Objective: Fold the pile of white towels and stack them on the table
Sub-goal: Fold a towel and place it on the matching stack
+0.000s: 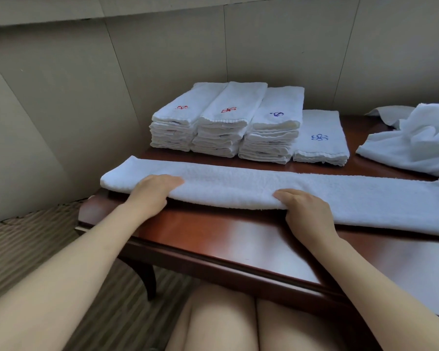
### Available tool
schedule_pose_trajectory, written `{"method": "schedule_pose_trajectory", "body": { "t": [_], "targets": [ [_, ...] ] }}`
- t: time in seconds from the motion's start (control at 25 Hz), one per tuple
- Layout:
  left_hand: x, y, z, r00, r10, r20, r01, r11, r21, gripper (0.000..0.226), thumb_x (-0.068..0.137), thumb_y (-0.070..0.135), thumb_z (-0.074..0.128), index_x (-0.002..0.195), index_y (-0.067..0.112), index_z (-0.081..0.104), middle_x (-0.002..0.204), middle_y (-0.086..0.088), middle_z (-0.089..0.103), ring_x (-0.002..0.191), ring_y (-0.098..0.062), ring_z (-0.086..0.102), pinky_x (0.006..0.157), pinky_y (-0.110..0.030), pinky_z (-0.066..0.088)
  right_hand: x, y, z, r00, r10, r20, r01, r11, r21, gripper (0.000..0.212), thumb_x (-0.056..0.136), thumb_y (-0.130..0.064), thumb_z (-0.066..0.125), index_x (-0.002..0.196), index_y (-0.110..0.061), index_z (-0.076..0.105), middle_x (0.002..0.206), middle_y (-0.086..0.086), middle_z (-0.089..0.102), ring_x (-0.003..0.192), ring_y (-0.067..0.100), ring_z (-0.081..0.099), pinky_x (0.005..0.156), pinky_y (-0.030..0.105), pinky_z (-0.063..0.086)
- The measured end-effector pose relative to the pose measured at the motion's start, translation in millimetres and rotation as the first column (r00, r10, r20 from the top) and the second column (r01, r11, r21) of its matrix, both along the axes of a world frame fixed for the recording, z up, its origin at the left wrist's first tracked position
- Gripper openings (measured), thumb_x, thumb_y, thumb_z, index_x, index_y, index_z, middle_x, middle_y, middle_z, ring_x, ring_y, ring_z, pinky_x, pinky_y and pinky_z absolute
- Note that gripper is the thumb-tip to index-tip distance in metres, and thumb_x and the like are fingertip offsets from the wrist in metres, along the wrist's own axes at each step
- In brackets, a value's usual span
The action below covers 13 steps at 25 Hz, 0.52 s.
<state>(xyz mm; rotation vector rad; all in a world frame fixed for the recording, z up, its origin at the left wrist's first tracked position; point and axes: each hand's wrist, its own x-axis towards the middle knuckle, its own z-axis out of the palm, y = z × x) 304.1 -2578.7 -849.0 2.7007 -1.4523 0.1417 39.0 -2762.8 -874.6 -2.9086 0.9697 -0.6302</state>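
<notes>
Here the left hand (154, 190) lay palm down on the near edge of the long towel (251, 191), its forearm reaching in from the lower left, fingers straight and together, pointing right along the cloth and pressing on it rather than gripping. The towel, folded into a narrow strip, stretched across the table (213, 236) from its left edge off toward the right, parallel to the front rim. Behind it stood three stacks (226, 122) of folded towels side by side, the two on the left marked in red, the third in blue. Just right of them lay a single folded towel (321, 138) with a blue mark. The right hand (306, 206) sat at the strip's near edge, forearm coming from the lower right, fingers bent over the fold and pointing left; whether the thumb pinched underneath could not be told. Farther right, loose towels (416, 140) lay crumpled on the table's far corner.
</notes>
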Motion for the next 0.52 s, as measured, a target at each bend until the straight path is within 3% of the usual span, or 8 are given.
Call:
{"method": "schedule_pose_trajectory", "body": {
  "t": [0.08,0.16,0.24,0.32,0.4,0.44,0.52],
  "targets": [
    [-8,-1,13,0.997,0.053,-0.050,-0.045,0.987,0.154,0.071,0.087,-0.004,0.041,0.149,0.029,0.025,0.156,0.007,0.025,0.141,-0.022,0.026,0.114,-0.031,0.022,-1,4,2,1.000,-0.001,0.004,0.001,1.000,-0.001,0.037,0.071,0.002,0.050,0.098,-0.015,0.067,0.103,-0.003,0.068,0.098,0.023,0.060,0.066,0.029,0.044],
    [-23,-17,33,0.976,0.070,-0.208,-0.015,0.967,0.255,0.069,0.090,0.004,0.042,0.152,0.023,0.017,0.158,0.005,0.016,0.144,-0.018,0.018,0.115,-0.030,0.015,1,8,3,0.999,0.011,0.034,-0.011,1.000,-0.018,0.023,0.076,-0.014,0.053,0.093,-0.015,0.068,0.099,-0.004,0.069,0.095,0.022,0.061,0.067,0.028,0.038],
    [-38,-46,47,0.925,-0.004,-0.381,0.058,0.990,0.130,0.059,0.096,0.015,0.041,0.151,0.022,0.021,0.159,0.004,0.013,0.146,-0.013,0.012,0.116,-0.029,0.009,3,10,4,0.999,0.017,0.048,-0.016,1.000,-0.020,0.034,0.078,-0.036,0.042,0.086,-0.014,0.067,0.092,-0.004,0.069,0.088,0.020,0.061,0.070,0.029,0.041],
    [-71,-75,39,0.926,-0.137,-0.353,0.162,0.986,0.043,0.051,0.101,0.031,0.032,0.150,0.025,0.022,0.160,0.004,0.010,0.146,-0.011,0.009,0.117,-0.032,0.006,3,11,6,0.999,0.017,0.040,-0.017,1.000,-0.013,0.046,0.075,-0.042,0.030,0.081,-0.014,0.067,0.088,-0.004,0.068,0.084,0.019,0.060,0.071,0.030,0.043],
    [-89,-97,11,0.954,-0.183,-0.237,0.217,0.968,0.126,0.052,0.101,0.045,0.024,0.151,0.030,0.018,0.160,0.003,0.008,0.146,-0.012,0.008,0.117,-0.038,0.006,2,12,7,0.998,-0.019,0.066,0.018,1.000,0.017,0.040,0.080,-0.039,0.040,0.080,-0.013,0.070,0.087,-0.003,0.070,0.083,0.021,0.062,0.073,0.031,0.044],
    [-83,-101,2,0.966,-0.169,-0.194,0.201,0.967,0.158,0.053,0.100,0.049,0.022,0.151,0.033,0.016,0.160,0.003,0.007,0.146,-0.012,0.007,0.117,-0.039,0.006,1,11,5,0.996,-0.031,0.089,0.029,0.999,0.024,0.035,0.082,-0.037,0.045,0.076,-0.013,0.069,0.083,-0.002,0.070,0.078,0.022,0.061,0.072,0.031,0.045],
    [-47,-90,-1,0.985,-0.061,-0.163,0.088,0.982,0.165,0.055,0.099,0.053,0.020,0.151,0.034,0.014,0.160,0.003,0.005,0.147,-0.013,0.005,0.117,-0.040,0.007,2,12,5,0.993,-0.043,0.106,0.040,0.999,0.027,0.040,0.082,-0.038,0.036,0.058,-0.014,0.057,0.065,-0.002,0.063,0.061,0.020,0.050,0.066,0.031,0.044]
  ]
}}
